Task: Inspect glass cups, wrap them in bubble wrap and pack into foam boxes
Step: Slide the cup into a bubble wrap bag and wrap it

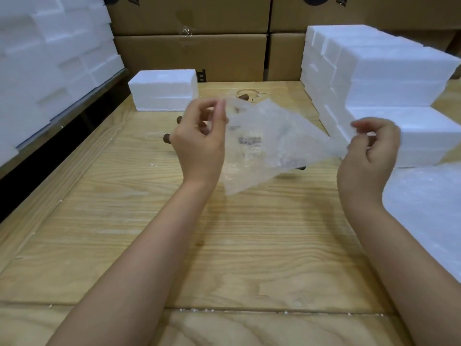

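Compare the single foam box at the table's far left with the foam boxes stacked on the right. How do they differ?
The single foam box stands alone and low; the stacked foam boxes rise in stepped tiers. The single box lies beyond the left hand, the stack beyond the right hand, both hands pinching the bubble wrap sheet. Both are white, blocky foam on the wooden table.

cardboard boxes (192,53) behind wooden table (124,221)

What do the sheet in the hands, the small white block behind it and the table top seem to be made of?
Sheet: likely plastic bubble wrap, translucent, with a dimpled surface. White block: apparently foam, matte white, with grainy edges. Table top: wood, probably plywood, pale, with grain lines.
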`<control>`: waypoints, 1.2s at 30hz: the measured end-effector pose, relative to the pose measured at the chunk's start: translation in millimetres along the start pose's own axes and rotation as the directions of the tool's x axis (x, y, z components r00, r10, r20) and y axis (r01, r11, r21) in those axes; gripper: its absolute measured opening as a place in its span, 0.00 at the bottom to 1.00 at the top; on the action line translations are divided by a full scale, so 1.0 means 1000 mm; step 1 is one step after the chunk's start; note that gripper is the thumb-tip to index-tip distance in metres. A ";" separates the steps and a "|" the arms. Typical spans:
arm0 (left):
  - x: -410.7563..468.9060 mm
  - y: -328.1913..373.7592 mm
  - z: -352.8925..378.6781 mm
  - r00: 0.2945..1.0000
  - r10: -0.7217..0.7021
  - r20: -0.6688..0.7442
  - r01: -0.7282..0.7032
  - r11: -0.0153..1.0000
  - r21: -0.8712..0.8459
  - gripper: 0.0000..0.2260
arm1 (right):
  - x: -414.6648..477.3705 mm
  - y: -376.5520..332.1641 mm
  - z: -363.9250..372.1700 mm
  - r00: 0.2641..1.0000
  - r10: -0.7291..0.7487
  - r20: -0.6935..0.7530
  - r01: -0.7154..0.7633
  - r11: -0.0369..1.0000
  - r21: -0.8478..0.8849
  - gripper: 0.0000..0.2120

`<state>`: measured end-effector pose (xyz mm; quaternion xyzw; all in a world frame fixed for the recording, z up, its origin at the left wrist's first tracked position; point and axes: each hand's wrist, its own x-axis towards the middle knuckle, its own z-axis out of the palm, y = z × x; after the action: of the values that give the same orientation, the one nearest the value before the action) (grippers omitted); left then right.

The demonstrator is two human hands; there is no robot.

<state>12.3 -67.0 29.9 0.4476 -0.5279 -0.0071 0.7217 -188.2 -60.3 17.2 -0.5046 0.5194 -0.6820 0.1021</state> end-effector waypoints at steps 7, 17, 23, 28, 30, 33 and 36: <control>0.032 -0.001 -0.003 0.967 -0.085 -0.240 0.089 0.996 0.008 0.09 | -0.007 0.024 0.009 0.797 0.450 0.403 -0.382 0.892 -0.239 0.09; 0.033 -0.014 -0.004 0.976 0.021 -0.219 0.018 0.984 0.175 0.08 | -0.004 0.028 0.008 0.698 0.334 0.633 -0.275 0.942 -0.194 0.04; 0.024 -0.019 -0.001 0.986 0.080 -0.149 -0.039 0.964 0.262 0.08 | 0.009 0.013 -0.015 0.556 0.243 0.795 -0.361 0.932 -0.033 0.05; 0.016 -0.014 0.004 0.978 0.197 -0.072 -0.164 0.933 0.321 0.05 | 0.007 -0.007 -0.020 0.515 0.036 0.857 -0.370 0.911 0.184 0.08; 0.013 -0.013 0.007 0.968 0.250 -0.038 -0.223 0.915 0.337 0.04 | 0.003 -0.015 -0.018 0.541 -0.039 0.840 -0.368 0.887 0.278 0.13; 0.009 -0.013 0.013 0.959 0.283 -0.018 -0.259 0.900 0.352 0.04 | -0.002 -0.025 -0.014 0.630 -0.089 0.772 -0.363 0.845 0.394 0.16; 0.005 -0.011 0.015 0.950 0.313 0.012 -0.300 0.898 0.322 0.04 | -0.008 -0.033 -0.013 0.736 -0.072 0.673 -0.292 0.863 0.412 0.11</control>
<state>7.7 -85.9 27.0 0.4700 -0.5714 0.2010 0.6421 -182.7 -32.8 39.9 -0.6386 0.2866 -0.5565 0.4476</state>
